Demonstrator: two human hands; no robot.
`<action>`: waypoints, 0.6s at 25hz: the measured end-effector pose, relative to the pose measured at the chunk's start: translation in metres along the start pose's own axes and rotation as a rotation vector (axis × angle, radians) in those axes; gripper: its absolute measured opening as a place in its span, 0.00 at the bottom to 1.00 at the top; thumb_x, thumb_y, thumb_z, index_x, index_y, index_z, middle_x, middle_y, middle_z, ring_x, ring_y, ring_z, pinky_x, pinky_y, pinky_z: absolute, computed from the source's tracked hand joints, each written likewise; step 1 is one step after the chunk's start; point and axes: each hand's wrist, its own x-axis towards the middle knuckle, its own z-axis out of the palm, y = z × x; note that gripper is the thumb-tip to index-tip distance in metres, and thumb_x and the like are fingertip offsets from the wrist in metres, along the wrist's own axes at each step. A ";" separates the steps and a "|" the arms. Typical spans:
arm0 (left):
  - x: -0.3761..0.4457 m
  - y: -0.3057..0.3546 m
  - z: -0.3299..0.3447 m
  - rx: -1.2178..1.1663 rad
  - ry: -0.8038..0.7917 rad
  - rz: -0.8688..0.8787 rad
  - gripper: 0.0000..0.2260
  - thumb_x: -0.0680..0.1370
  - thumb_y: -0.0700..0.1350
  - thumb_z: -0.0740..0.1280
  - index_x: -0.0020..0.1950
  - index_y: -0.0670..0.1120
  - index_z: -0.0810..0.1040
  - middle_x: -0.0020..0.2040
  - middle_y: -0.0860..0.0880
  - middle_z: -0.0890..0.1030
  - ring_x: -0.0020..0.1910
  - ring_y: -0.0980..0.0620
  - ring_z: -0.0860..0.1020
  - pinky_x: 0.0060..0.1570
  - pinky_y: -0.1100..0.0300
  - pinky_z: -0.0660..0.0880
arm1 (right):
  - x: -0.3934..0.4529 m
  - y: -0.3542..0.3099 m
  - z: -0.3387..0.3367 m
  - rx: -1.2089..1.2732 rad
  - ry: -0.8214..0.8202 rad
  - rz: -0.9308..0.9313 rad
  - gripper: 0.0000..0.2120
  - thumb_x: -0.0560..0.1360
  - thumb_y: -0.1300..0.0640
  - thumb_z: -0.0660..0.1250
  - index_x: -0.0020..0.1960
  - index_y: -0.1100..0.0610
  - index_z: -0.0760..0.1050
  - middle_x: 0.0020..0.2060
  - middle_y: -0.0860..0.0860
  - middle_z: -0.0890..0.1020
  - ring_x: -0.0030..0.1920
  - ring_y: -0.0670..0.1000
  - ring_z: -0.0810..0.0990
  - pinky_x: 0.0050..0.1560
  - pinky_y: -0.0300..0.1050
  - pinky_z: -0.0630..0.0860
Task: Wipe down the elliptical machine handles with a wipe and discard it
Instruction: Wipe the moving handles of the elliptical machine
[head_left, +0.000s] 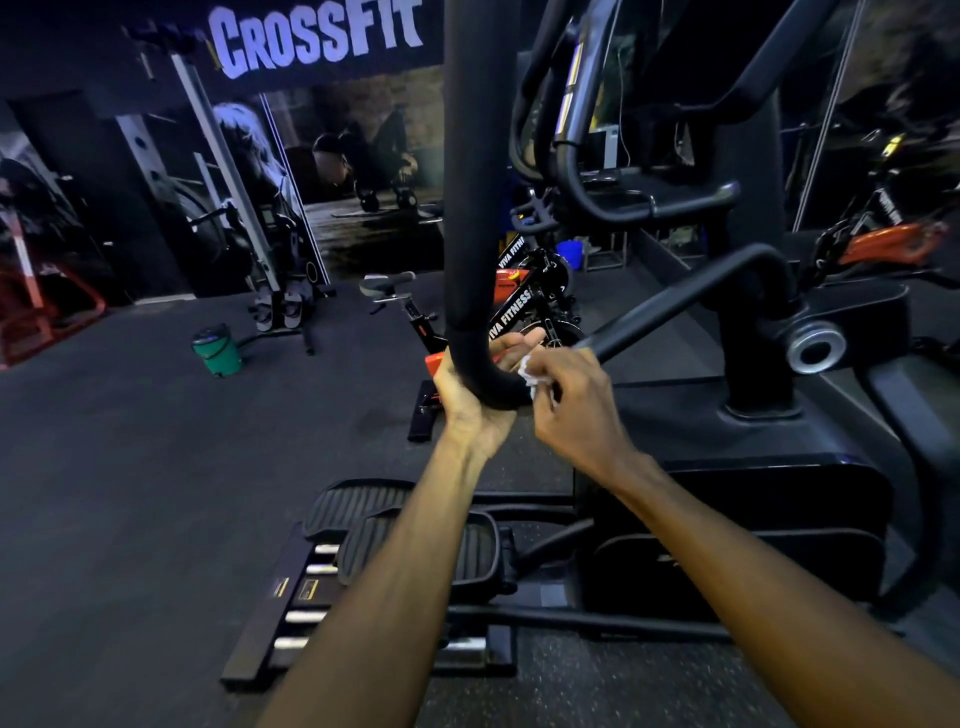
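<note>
A thick black elliptical handle (470, 208) comes down from the top of the view and curves right at its lower end. My left hand (467, 395) grips that lower bend from underneath, thumb on the left and fingers showing behind it. My right hand (576, 400) pinches a crumpled white wipe (531, 371) against the right side of the bend. A second black handle bar (691, 296) slants up to the right toward the machine's pivot. Most of the wipe is hidden by my fingers.
The elliptical's pedals (415, 540) and black housing (753, 525) lie below my arms. A green lidded bucket (217, 349) stands on the dark floor at left. A black and red spin bike (519, 301) stands behind the handle. Other gym machines line the back wall.
</note>
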 end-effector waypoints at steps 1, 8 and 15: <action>0.003 -0.002 -0.002 -0.015 -0.003 -0.013 0.28 0.79 0.56 0.53 0.46 0.34 0.81 0.62 0.30 0.77 0.63 0.34 0.75 0.71 0.45 0.66 | -0.001 0.002 -0.001 -0.007 0.014 0.003 0.11 0.67 0.72 0.66 0.45 0.61 0.78 0.43 0.54 0.82 0.46 0.51 0.75 0.48 0.46 0.73; 0.018 -0.015 -0.009 -0.132 -0.035 -0.148 0.26 0.79 0.57 0.56 0.56 0.35 0.78 0.64 0.34 0.77 0.57 0.36 0.80 0.63 0.42 0.73 | 0.000 0.025 -0.009 -0.071 -0.017 -0.087 0.16 0.67 0.72 0.64 0.53 0.63 0.78 0.45 0.55 0.81 0.46 0.55 0.74 0.48 0.49 0.77; 0.024 -0.032 -0.010 -0.218 -0.051 -0.171 0.25 0.80 0.57 0.58 0.60 0.36 0.77 0.67 0.34 0.74 0.61 0.35 0.77 0.68 0.41 0.68 | 0.004 0.053 -0.019 -0.109 -0.048 -0.042 0.20 0.68 0.67 0.61 0.60 0.63 0.76 0.44 0.57 0.79 0.45 0.57 0.76 0.49 0.53 0.78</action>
